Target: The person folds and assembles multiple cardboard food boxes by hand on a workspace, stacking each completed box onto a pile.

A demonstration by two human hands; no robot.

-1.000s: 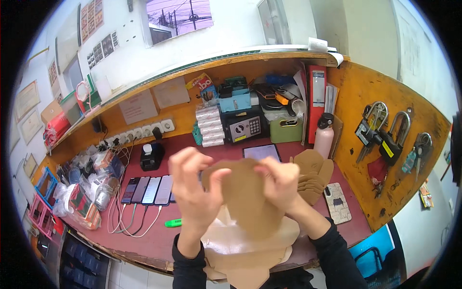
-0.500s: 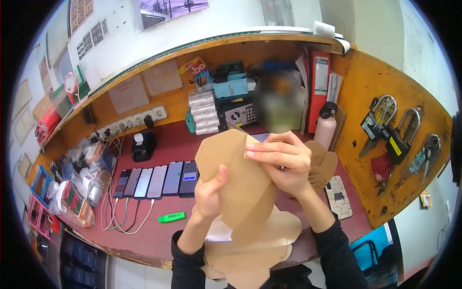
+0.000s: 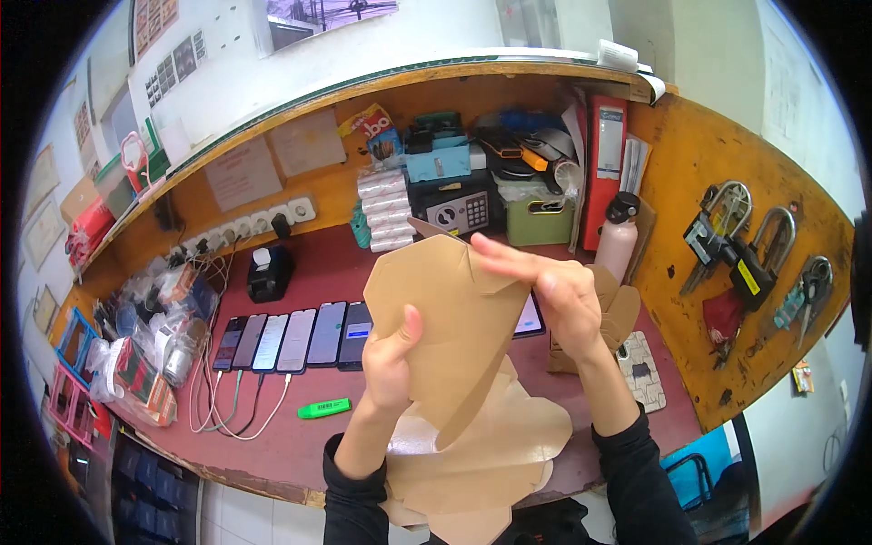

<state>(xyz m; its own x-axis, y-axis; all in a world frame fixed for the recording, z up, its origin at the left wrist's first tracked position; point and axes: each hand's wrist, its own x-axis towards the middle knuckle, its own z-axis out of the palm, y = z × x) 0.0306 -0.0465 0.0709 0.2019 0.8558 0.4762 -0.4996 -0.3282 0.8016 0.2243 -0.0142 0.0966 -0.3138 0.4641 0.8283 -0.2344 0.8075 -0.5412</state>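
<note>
In front of me is a brown cardboard box blank (image 3: 436, 327), raised and partly folded, with a crease running to its top right corner. My left hand (image 3: 389, 368) grips its left edge, the thumb on the near face and the other fingers hidden behind. My right hand (image 3: 554, 295) lies against the top right flap, its fingers stretched out straight along the fold. Below, more flat cardboard blanks (image 3: 454, 472) lie at the table's front edge. To the right stands a folded cardboard piece (image 3: 618, 313), partly hidden by my right hand.
Several phones (image 3: 295, 341) with cables lie in a row on the red tabletop (image 3: 272, 436), near a green highlighter (image 3: 324, 409). Behind are a small black printer (image 3: 270, 275), a safe (image 3: 459, 213), a green bin (image 3: 539, 222) and a pink bottle (image 3: 618, 238). A phone case (image 3: 643, 372) lies right.
My right hand has gone from pinching the top right fold to lying along it with straightened fingers, slightly to the right. The blank has tilted a little; my left hand keeps its grip.
</note>
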